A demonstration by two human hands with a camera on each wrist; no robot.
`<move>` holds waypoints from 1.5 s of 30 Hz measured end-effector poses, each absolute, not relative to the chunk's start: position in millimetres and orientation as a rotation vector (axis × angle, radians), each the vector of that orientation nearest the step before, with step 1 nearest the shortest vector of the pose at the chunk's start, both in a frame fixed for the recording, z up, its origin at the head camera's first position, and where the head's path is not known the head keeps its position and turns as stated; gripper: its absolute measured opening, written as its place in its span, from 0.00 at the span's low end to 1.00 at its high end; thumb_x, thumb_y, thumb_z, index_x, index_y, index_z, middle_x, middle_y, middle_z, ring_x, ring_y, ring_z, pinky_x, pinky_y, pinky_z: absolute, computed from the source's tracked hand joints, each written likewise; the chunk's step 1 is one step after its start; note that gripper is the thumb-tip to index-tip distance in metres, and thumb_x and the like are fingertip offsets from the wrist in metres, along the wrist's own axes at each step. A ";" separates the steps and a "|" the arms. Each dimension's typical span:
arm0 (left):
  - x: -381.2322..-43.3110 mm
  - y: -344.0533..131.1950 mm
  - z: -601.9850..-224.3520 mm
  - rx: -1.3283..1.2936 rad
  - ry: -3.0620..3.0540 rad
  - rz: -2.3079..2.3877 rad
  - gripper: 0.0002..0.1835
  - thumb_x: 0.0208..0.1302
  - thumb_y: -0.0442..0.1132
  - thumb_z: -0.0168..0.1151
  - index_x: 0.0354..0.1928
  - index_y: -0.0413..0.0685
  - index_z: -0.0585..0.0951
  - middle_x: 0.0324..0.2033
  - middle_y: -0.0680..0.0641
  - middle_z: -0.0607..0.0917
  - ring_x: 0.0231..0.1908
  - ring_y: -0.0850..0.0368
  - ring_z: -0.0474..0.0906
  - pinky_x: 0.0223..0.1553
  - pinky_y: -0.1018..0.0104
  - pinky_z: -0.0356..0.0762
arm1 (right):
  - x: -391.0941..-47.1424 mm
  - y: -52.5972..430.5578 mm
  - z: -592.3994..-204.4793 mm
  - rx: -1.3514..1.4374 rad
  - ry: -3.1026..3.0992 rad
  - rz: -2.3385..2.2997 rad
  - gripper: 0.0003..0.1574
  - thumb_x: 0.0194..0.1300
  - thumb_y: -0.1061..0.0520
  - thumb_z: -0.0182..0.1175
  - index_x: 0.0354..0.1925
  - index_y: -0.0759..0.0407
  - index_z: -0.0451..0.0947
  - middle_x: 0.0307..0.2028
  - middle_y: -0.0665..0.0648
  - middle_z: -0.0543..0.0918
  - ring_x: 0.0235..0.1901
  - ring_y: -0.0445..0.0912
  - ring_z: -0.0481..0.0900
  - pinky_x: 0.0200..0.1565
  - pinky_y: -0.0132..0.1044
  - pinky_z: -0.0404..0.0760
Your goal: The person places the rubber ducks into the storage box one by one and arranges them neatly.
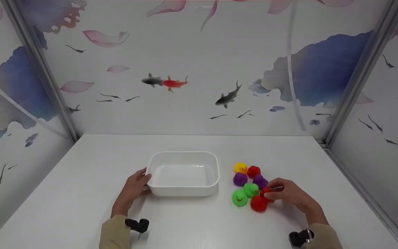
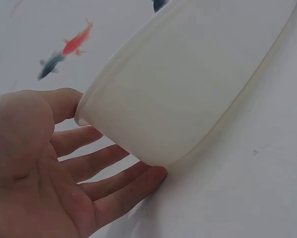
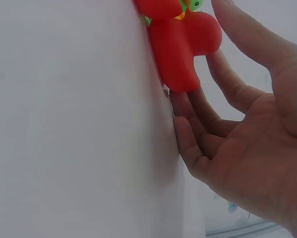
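Pinching a red duck (image 3: pixel 175 53) right of the white basin (image 1: pixel 185 191), my right hand (image 1: pixel 290 193) has its thumb against it; my left hand (image 1: pixel 133 188) grips the basin's left end, thumb at the rim.

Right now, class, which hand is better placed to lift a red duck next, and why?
Probably the right hand: its thumb and fingers are around a red duck, while the left hand holds the white basin.

Tub (image 1: pixel 183 191) left of ducks (image 1: pixel 250 190)
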State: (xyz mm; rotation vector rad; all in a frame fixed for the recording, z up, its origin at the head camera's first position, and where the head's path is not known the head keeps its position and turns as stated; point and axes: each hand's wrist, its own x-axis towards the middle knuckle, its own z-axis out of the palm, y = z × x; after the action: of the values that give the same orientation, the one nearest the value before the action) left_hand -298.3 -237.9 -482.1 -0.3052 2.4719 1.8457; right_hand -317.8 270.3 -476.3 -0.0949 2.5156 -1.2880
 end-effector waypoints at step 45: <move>-295.7 -240.0 -484.4 -0.267 2.464 1.911 0.30 0.80 0.46 0.46 0.79 0.55 0.56 0.67 0.33 0.73 0.57 0.43 0.81 0.49 0.55 0.87 | -304.4 231.0 -421.1 -0.184 2.653 -1.371 0.34 0.66 0.43 0.66 0.62 0.60 0.75 0.59 0.65 0.79 0.55 0.54 0.80 0.57 0.50 0.85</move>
State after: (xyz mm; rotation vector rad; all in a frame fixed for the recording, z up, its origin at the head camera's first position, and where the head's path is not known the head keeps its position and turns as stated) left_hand -295.7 -240.0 -484.4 -0.2666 2.4637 1.9114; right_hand -304.4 231.0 -421.1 -0.1840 2.6527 -1.3710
